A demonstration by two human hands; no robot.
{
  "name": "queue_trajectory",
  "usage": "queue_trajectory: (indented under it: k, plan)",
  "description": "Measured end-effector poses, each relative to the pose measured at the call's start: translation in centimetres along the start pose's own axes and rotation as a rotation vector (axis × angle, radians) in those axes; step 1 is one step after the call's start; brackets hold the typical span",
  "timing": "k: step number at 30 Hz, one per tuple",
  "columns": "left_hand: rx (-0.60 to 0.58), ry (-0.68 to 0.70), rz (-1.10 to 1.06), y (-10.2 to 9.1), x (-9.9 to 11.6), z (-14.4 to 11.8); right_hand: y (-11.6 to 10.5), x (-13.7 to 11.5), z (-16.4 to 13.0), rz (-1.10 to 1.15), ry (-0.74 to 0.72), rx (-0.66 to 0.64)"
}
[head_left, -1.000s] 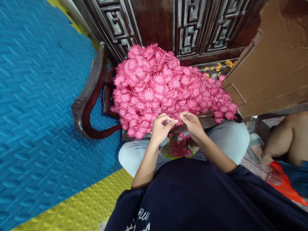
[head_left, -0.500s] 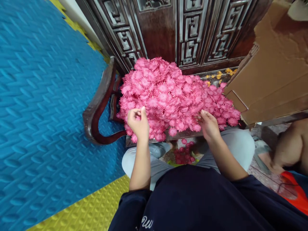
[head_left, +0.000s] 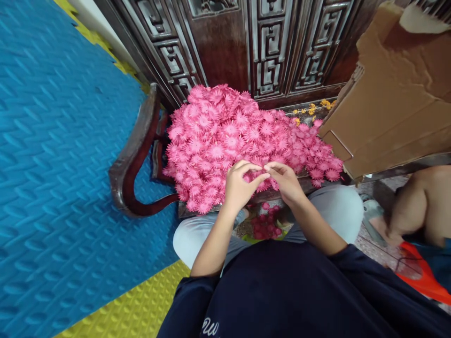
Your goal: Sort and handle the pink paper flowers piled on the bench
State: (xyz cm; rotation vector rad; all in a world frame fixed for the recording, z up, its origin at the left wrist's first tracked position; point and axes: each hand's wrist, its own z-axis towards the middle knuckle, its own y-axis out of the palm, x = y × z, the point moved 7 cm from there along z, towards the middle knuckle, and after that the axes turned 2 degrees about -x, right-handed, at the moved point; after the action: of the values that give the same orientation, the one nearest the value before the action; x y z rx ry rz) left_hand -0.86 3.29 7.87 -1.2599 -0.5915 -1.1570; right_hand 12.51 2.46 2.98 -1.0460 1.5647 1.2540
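A big heap of pink flowers [head_left: 232, 136] lies on the seat of a dark wooden bench [head_left: 131, 155]. My left hand [head_left: 239, 185] and my right hand [head_left: 287, 180] meet at the heap's front edge, fingertips almost touching. Both pinch a small pink flower [head_left: 261, 180] between them; most of it is hidden by the fingers. Below the hands, between my knees, a smaller pile of darker pink flowers [head_left: 266, 225] sits on something yellow-green.
A carved dark wood panel [head_left: 268, 42] backs the bench. A brown cardboard box [head_left: 398, 94] leans at the right. Small yellow flowers [head_left: 310, 109] lie behind the heap. Blue and yellow foam mats [head_left: 59, 164] cover the floor. Another person's leg [head_left: 416, 206] is at right.
Half a second ago my hands were apart, reaching into the heap at its left and right. Now they have come back together at the front, fingertips meeting as they did a second ago.
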Motion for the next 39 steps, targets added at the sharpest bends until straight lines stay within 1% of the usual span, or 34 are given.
queue_trajectory:
  k: [3, 6, 9, 13, 19, 23, 28, 31, 33, 35, 37, 39]
  plan:
    - [0.036, -0.062, -0.018, -0.1, -0.8, -0.3, 0.4, 0.0, 0.0, -0.022, -0.016, -0.031]
    - [0.023, -0.045, 0.010, -0.2, -0.8, -0.5, 0.4, 0.0, 0.0, -0.025, -0.033, -0.044]
    - [0.055, -0.035, 0.011, -0.3, -0.6, -0.9, 0.2, 0.1, 0.0, 0.003, -0.048, -0.039]
    - [0.092, -0.085, -0.126, -0.1, -1.1, -1.2, -0.1, 0.3, 0.1, 0.036, -0.048, -0.017]
    - [0.031, -0.193, -0.390, 0.6, -2.1, -1.2, -0.6, 0.5, 0.0, 0.065, -0.063, 0.064]
    - [0.038, -0.214, -0.453, 0.7, -2.3, -1.2, -0.9, 0.5, 0.0, 0.058, -0.104, 0.101]
    - [0.046, -0.317, -0.590, 1.5, -3.2, -1.4, -1.0, 1.3, -0.3, 0.116, -0.067, 0.140]
    - [0.067, -0.336, -0.613, 1.8, -3.1, -1.6, -0.8, 1.3, -0.5, 0.119, -0.103, 0.179]
    - [0.101, -0.318, -0.616, 1.4, -2.7, -1.7, -1.2, 1.3, -0.5, 0.148, -0.129, 0.220]
    - [0.161, -0.274, -0.647, 0.5, -2.3, -1.8, -2.3, 1.5, -0.2, 0.208, -0.138, 0.281]
    - [0.271, -0.204, -0.673, -1.3, -1.9, -1.9, -3.9, 1.7, 0.3, 0.232, -0.135, 0.349]
    - [0.383, -0.144, -0.657, -3.2, -1.6, -1.9, -5.4, 1.7, 0.7, 0.184, -0.119, 0.373]
